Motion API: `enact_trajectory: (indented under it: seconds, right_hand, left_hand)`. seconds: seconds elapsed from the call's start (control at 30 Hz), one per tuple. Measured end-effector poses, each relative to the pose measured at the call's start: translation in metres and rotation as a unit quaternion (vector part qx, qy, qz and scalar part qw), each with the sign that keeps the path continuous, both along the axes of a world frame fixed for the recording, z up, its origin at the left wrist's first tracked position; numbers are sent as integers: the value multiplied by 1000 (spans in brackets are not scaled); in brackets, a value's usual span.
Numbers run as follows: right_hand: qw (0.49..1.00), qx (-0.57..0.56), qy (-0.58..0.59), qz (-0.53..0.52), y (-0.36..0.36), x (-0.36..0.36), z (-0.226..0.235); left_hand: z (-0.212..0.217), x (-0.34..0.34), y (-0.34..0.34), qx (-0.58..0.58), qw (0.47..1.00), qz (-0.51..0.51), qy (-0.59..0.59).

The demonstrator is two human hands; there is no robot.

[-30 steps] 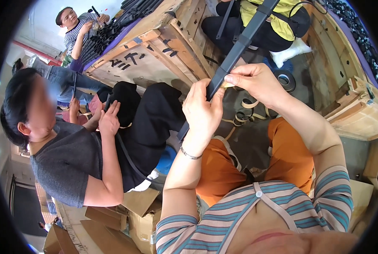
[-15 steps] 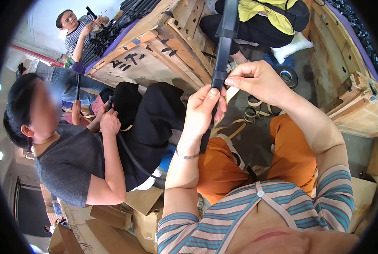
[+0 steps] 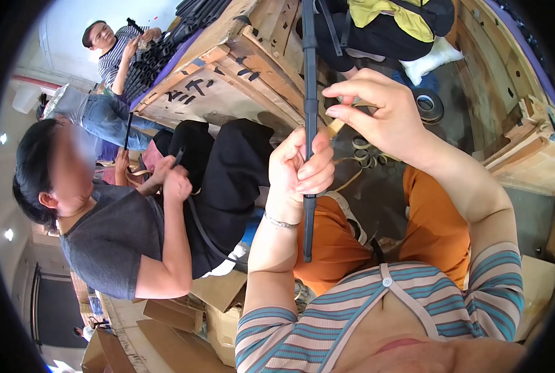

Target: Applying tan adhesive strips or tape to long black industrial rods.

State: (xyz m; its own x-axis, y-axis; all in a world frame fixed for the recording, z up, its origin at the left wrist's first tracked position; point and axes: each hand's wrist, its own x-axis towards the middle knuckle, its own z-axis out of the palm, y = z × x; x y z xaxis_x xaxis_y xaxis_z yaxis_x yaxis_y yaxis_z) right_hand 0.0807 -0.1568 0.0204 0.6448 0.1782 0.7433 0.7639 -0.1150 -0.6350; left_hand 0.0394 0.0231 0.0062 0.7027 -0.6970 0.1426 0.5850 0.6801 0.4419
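Observation:
A long black bar (image 3: pixel 310 68) with raised collars along it stands nearly upright in front of me. My left hand (image 3: pixel 301 163) is wrapped round its lower part, and the lower end pokes out beneath my fist. To the right of the bar, my right hand (image 3: pixel 377 115) hovers with thumb and forefinger apart, the fingertips close to a collar. Just below that thumb shows a narrow pale-yellow strip (image 3: pixel 336 128); whether it is attached to the bar I cannot tell.
Rolls of tape (image 3: pixel 428 107) and pale strip loops (image 3: pixel 365 155) lie on the floor ahead. Wooden crates (image 3: pixel 227 81) stand beyond. On my left sits a co-worker (image 3: pixel 112 230) holding a black piece. Cardboard boxes (image 3: pixel 221 323) are at lower left; a white bag (image 3: pixel 431 61) lies ahead.
The bar has shifted left and swung more upright. My left fingers now wrap across its front. My right thumb and forefinger have parted and moved off the bar and pale strip.

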Motion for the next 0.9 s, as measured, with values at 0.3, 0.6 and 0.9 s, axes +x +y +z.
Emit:
enact_trajectory:
  seconds: [0.3, 0.6, 0.9]
  right_hand:
    - [904, 121, 364, 189, 2, 2, -4]
    - [880, 127, 405, 213, -7, -3, 14]
    - [893, 98, 361, 250, -7, -3, 10]
  left_hand:
    - [-2, -7, -26, 347, 880, 281, -163]
    - [-2, -6, -23, 389, 828, 310, -259]
    - [-3, -16, -22, 409, 801, 329, -289]
